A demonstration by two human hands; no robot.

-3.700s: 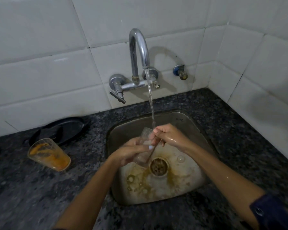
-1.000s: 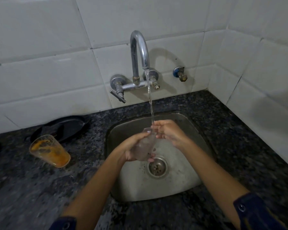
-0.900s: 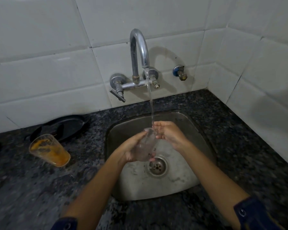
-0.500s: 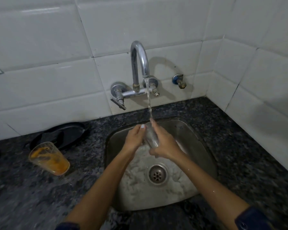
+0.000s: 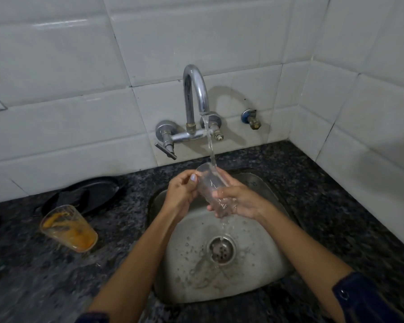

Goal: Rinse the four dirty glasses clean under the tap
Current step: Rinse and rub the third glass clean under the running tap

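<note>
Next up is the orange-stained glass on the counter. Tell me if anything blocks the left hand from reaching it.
Nothing visible does. The stained glass stands alone on the dark counter, left of the sink; the black tray lies behind it. The left hand holds the clear glass.

The sink [image 5: 261, 283] sits in the counter [image 5: 336, 206]. The tap [image 5: 195, 94] is on the wall behind it. A glass [image 5: 211, 185] is held over the sink. Another glass [image 5: 68, 228] stands on the counter to the left, with a plate [image 5: 91, 190] behind it.
</note>
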